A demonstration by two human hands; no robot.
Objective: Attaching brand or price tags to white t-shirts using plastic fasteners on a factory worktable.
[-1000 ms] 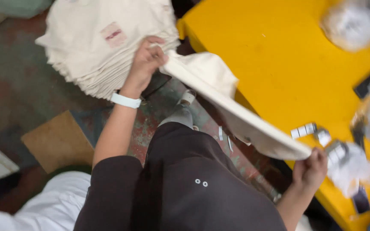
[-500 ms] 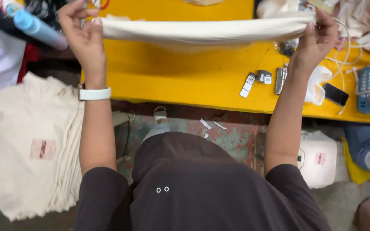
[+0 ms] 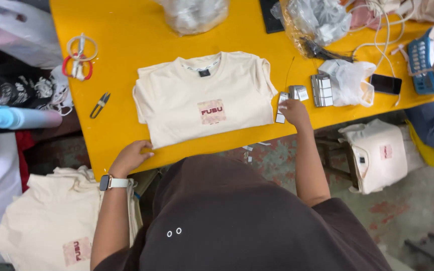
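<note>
A cream T-shirt [image 3: 204, 98] with a small pink printed patch lies flat, front up, on the yellow table [image 3: 126, 30]. My left hand [image 3: 130, 156], with a white watch on the wrist, rests on the shirt's lower left hem at the table's near edge. My right hand [image 3: 294, 111] is off the shirt's right side, fingers on small grey-and-white tags [image 3: 282, 103] lying on the table. More tags [image 3: 321, 90] sit just beyond it.
Thread snips [image 3: 99, 104] and rings of cord [image 3: 80, 57] lie on the left of the table. Plastic bags [image 3: 322, 20], a phone [image 3: 385, 84] and a blue basket [image 3: 430, 62] crowd the right. Stacks of cream shirts [image 3: 51, 226] sit on the floor at left and on a stool [image 3: 375, 153] at right.
The shirt was lifted from the floor pile, held stretched between both hands, and now lies spread on the table. My right hand has let go and moved to the tags.
</note>
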